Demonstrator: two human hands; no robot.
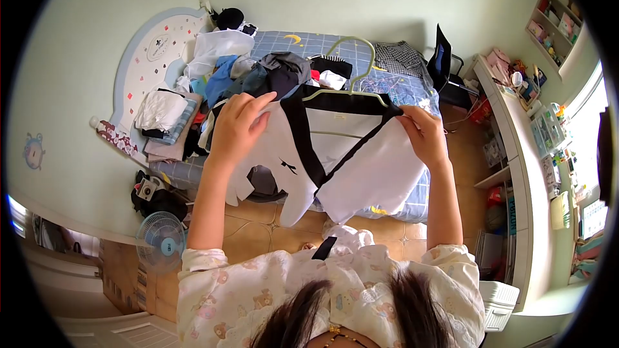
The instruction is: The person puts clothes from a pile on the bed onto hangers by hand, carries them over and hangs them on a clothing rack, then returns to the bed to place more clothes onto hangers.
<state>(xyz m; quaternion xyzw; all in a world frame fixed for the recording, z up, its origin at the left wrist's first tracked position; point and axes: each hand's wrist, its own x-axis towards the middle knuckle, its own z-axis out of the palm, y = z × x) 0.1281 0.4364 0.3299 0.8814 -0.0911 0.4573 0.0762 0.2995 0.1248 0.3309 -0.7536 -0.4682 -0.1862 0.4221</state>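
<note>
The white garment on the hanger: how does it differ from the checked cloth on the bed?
Pattern: the white garment is mostly plain with broad black trim, whereas the checked cloth is covered in a dark-and-light check.
Pose: the white garment is on the hanger, held up near one shoulder by the right hand; the checked cloth lies on the bed.
Both are fabric.

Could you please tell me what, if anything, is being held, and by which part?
The white garment on the green hanger: the right hand pinches one shoulder; the left hand is at the other, its grip unclear.
</note>
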